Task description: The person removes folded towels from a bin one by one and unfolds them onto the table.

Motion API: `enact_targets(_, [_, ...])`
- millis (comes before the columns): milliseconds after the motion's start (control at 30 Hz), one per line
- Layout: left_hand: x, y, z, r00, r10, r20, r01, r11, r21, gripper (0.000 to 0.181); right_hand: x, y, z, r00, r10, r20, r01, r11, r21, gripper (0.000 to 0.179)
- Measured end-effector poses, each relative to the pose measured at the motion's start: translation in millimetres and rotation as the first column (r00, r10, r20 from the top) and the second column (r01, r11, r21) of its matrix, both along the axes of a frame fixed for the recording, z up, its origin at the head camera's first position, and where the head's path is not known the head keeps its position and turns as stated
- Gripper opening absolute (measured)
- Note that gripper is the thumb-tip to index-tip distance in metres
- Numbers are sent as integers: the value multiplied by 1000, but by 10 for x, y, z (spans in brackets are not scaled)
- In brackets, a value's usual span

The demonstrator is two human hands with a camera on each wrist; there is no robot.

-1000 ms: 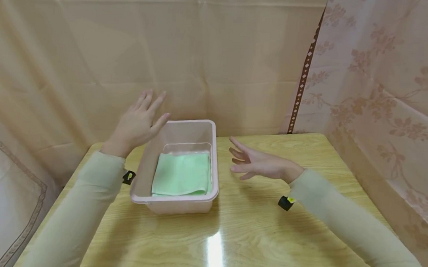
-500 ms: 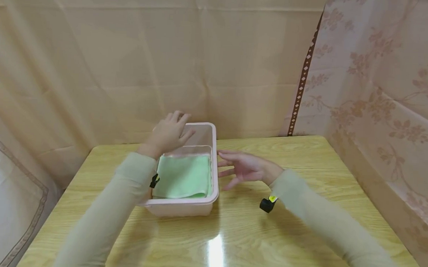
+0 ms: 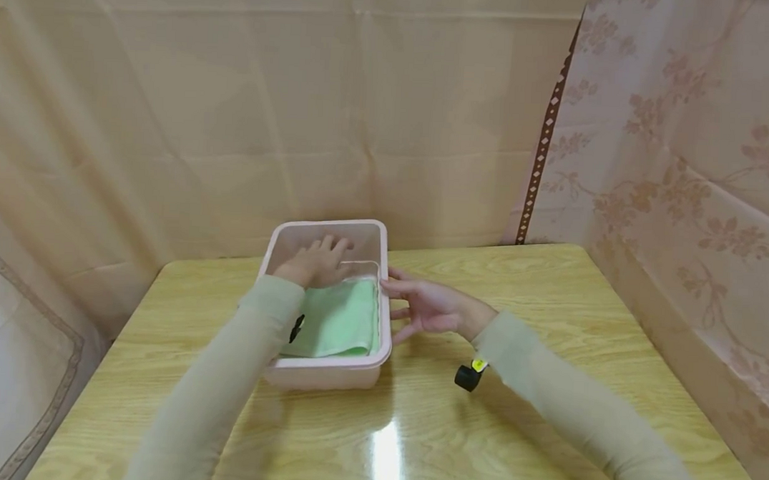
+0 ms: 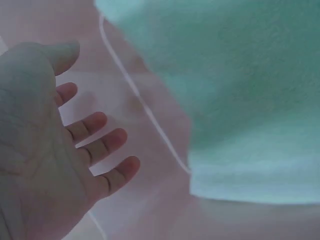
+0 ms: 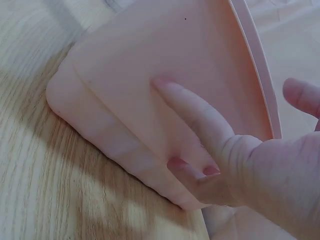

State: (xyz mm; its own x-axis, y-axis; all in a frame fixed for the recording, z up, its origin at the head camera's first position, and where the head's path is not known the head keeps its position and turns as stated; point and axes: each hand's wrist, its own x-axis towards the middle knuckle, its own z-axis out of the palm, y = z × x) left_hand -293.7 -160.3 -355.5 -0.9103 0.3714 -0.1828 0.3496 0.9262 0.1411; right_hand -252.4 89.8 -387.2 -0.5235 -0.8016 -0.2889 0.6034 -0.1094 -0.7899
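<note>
A pale pink plastic basin [image 3: 327, 377] stands on the wooden table. Inside it lies a folded light green towel [image 3: 342, 320], its edge close up in the left wrist view. My left hand [image 3: 319, 262] is over the basin's inside, near the far end of the towel, fingers loosely spread and holding nothing. In the left wrist view this hand [image 4: 45, 145] stands apart from the towel [image 4: 250, 100]. My right hand [image 3: 429, 306] is at the basin's right side, fingers extended. Its fingertips touch the outer wall in the right wrist view, just below the rim [image 5: 255, 65].
The wooden tabletop [image 3: 498, 431] extends around the basin, with a bright light reflection near the front. A beige curtain [image 3: 235, 119] hangs behind the table, and a floral curtain [image 3: 703, 175] hangs along the right. Small black wrist cameras [image 3: 466, 377] hang from the sleeves.
My left hand has come down and right from above the basin's left side into it. My right hand has moved left to the basin's outer wall. Basin and towel stay put.
</note>
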Motion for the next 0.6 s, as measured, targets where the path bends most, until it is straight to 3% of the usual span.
enact_targets(200, [-58,-5,-125,996,44,79,-43,999,-8,59,9,-17,-11,1000,-22,8,22,1000,-6,71])
enact_targets(400, [-33,-11,-178,982,83,167,-83,997,-9,62,31,-33,-25,999,-40,-10,40,999,-5,70])
enact_targets(467, [-83,-46,-261,975,87,205,-85,996,-18,66,41,-36,-26,999,-45,-18,45,999,-3,70])
enact_targets(600, [-298,-163,-542,961,77,267,-69,997,-41,75,58,-39,-31,998,-48,-28,48,999,-9,71])
